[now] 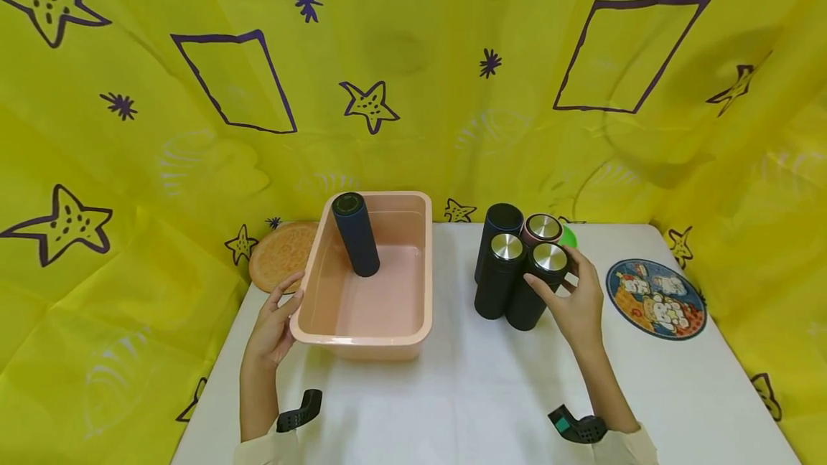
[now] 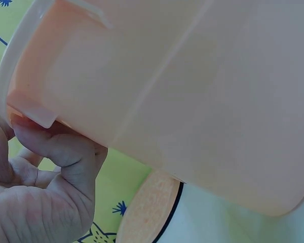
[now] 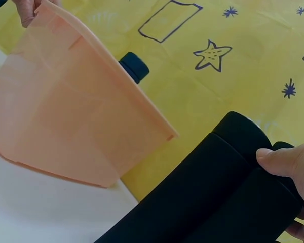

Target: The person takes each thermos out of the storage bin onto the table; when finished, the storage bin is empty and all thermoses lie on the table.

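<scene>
A peach plastic basin (image 1: 426, 271) stands left of centre on the table, with one dark blue-black thermos bottle (image 1: 359, 242) upright but leaning inside it. My left hand (image 1: 271, 329) grips the basin's left rim; in the left wrist view the thumb and fingers of that left hand (image 2: 61, 167) curl under the rim. To the right, several thermos bottles stand close together. My right hand (image 1: 580, 303) holds the front right black bottle (image 1: 531, 300) near its silver-topped lid, thumb in front. Beside it are another black bottle (image 1: 496, 287), a dark blue one (image 1: 503, 219) and a pink-ringed one (image 1: 543, 227).
Behind the bottles a green object (image 1: 568, 237) shows partly. A round mat with cartoon figures (image 1: 657, 299) lies at the right, and a round tan mat (image 1: 281, 253) lies partly behind the basin. Yellow patterned cloth (image 1: 413, 41) hangs around the white table (image 1: 452, 393).
</scene>
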A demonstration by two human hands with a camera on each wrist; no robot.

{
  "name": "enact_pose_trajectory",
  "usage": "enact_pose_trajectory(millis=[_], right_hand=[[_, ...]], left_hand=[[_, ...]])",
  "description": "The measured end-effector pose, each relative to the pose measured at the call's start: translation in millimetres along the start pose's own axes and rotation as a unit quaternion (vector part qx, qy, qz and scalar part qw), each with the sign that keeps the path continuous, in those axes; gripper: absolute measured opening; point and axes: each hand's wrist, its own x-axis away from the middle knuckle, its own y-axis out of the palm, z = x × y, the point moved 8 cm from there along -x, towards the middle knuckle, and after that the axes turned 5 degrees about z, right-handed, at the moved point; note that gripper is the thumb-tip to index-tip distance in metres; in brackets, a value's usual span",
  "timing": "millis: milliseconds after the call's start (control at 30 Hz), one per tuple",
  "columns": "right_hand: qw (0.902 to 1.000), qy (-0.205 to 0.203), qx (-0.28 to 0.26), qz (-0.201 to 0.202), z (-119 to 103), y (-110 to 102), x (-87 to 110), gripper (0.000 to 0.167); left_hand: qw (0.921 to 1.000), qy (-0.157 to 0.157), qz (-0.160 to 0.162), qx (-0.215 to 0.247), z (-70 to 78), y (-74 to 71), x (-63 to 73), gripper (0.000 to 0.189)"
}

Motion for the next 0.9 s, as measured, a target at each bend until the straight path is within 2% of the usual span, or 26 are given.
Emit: enact_pose_trajectory(millis=[267,500,900], right_hand=[[1.0000,-0.001,0.003,0.000,-0.1,-2.5,1.7,0.075],[0.9999,-0.009,-0.001,0.005,-2.2,-4.1,1.0,0.075],[1.0000,-0.002,0.004,0.001,-3.9,-6.0,0.0,0.076]], left_hand=[[1.0000,0.003,-0.004,-0.001,-0.5,1.0,0.1,0.034],[1.0000,0.001,0.004,-0.008,-0.1,-1.3,-0.7,0.035],[1.0000,0.004,-0.007,-0.002,0.1,0.5,0.8,0.036]])
